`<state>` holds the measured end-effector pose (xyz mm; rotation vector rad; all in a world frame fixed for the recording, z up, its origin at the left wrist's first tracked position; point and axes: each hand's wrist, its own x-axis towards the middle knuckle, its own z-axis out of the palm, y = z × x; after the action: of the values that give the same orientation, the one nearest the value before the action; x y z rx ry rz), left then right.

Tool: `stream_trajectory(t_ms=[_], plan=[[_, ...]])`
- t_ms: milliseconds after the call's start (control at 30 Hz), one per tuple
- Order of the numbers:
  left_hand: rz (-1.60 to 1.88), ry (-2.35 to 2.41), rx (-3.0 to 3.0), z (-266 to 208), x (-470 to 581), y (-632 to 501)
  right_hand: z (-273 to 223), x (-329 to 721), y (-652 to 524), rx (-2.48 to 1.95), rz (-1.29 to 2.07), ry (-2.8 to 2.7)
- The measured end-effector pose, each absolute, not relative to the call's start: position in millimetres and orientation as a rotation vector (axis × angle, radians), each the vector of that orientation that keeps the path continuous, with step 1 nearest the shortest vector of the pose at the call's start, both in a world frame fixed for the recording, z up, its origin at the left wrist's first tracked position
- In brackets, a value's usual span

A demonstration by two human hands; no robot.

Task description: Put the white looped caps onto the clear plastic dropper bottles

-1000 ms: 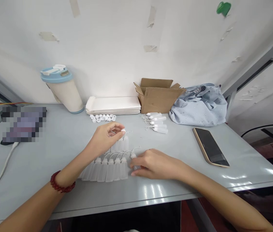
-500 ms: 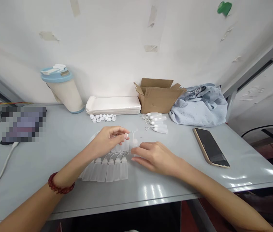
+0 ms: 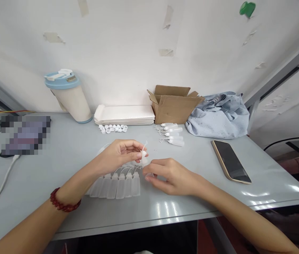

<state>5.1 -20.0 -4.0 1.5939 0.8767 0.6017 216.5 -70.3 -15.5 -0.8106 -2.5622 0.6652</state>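
My left hand (image 3: 123, 155) is closed in a pinch on a small white cap (image 3: 144, 153), which touches the neck of a translucent plastic squeeze bottle (image 3: 145, 162). A thin tube sticks up from the bottle's top. Lower down, my right hand (image 3: 172, 176) grips the same bottle's body, mostly hidden by its fingers. Below the left hand lies a row of similar squeeze bottles (image 3: 121, 187), their thin tubes pointing away from me. More bottles lie behind that row, partly covered by the left hand.
Loose white caps (image 3: 112, 128) lie before a stack of white padded envelopes (image 3: 125, 112). Several capped bottles (image 3: 174, 134) lie near an open cardboard box (image 3: 174, 109). Around them are a cloth bag (image 3: 218, 118), a phone (image 3: 231, 161), a tumbler (image 3: 71, 98) and a charging device (image 3: 27, 134).
My left hand has brought the cap right and slightly down onto the bottle's neck. The bottle in my right hand now tilts a little toward the left hand.
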Motion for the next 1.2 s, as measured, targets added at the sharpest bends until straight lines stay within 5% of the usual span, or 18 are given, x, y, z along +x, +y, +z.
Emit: stream_trajectory(t_ms=[467, 767, 1200], plan=[[0.623, 0.867, 1.589, -6, 1, -18, -10, 219, -66, -0.796, 0.852, -2.408], [0.716, 0.882, 1.556, -5, 2, -17, -11, 221, -62, -0.877, 1.252, -1.982], [0.684, 0.982, 1.523, -8, 13, -25, -24, 220, -54, -1.062, 1.108, -1.819]])
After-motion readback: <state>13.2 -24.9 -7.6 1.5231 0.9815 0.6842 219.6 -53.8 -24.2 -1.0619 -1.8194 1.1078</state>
